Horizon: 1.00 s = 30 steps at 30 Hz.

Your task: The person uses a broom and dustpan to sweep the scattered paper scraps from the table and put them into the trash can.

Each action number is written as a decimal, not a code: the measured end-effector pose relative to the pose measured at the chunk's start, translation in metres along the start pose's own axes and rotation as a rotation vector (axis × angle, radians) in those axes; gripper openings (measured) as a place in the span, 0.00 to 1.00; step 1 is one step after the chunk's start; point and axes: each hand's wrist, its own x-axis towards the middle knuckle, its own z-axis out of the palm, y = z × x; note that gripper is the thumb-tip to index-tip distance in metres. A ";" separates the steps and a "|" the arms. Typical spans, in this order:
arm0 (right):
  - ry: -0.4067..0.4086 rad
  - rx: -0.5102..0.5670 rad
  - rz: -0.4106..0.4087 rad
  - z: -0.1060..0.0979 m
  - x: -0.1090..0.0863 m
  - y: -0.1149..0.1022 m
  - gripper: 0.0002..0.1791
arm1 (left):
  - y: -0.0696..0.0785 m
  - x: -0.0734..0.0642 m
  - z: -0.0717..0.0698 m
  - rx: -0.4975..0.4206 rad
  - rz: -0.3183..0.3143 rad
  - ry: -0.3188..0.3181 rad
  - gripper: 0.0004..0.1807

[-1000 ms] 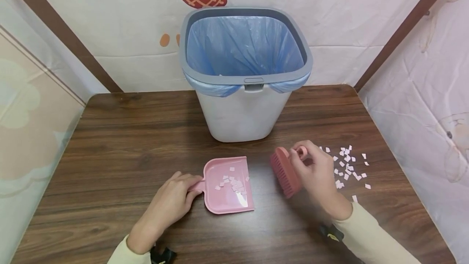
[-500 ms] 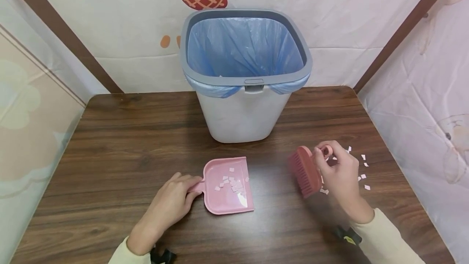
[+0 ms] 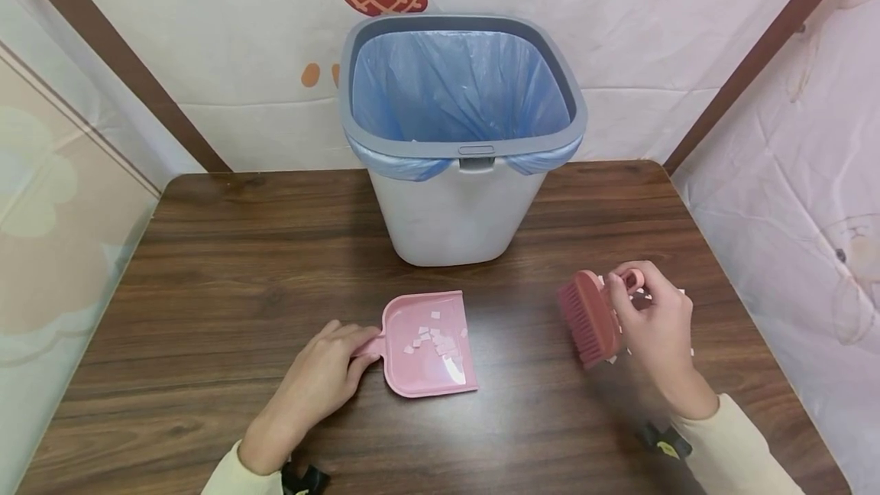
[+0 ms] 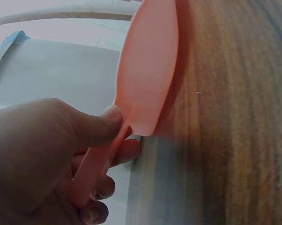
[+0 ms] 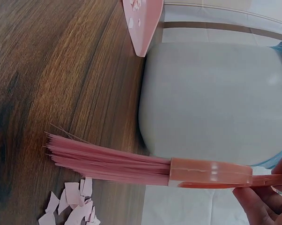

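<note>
Across the wood-grained surface [image 3: 261, 250]: smooth pink dustpan [image 3: 412, 373], bristled brush [image 3: 596, 318]
Left hand [image 3: 323, 373] grips the dustpan; right hand [image 3: 656, 327] pinches the brush's looped handle [image 3: 638, 279] near flat, angular scraps [image 5: 72, 193].

Room between dustpan [image 3: 415, 374] and brush [image 3: 595, 315]

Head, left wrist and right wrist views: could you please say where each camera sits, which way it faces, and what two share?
Head: worn on the head, facing forward and down at the table; the left hand, the right hand and both sleeves show.
Left wrist: worn on that wrist, facing the dustpan, with the bin beyond; only the left hand shows.
Right wrist: worn on that wrist, facing the brush and paper scraps; part of the right hand shows.
Both wrist views share the dustpan and bin.
</note>
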 end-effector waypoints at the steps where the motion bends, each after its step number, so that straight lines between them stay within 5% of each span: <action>1: -0.002 0.001 0.000 0.000 0.000 0.000 0.03 | 0.000 0.000 0.000 -0.003 0.002 0.000 0.14; 16: 0.000 0.022 0.040 0.000 0.001 -0.002 0.03 | -0.005 -0.009 -0.014 -0.049 -0.016 0.036 0.16; 30: -0.009 0.026 0.065 -0.001 0.001 -0.002 0.02 | -0.032 -0.022 -0.043 -0.014 -0.021 0.134 0.19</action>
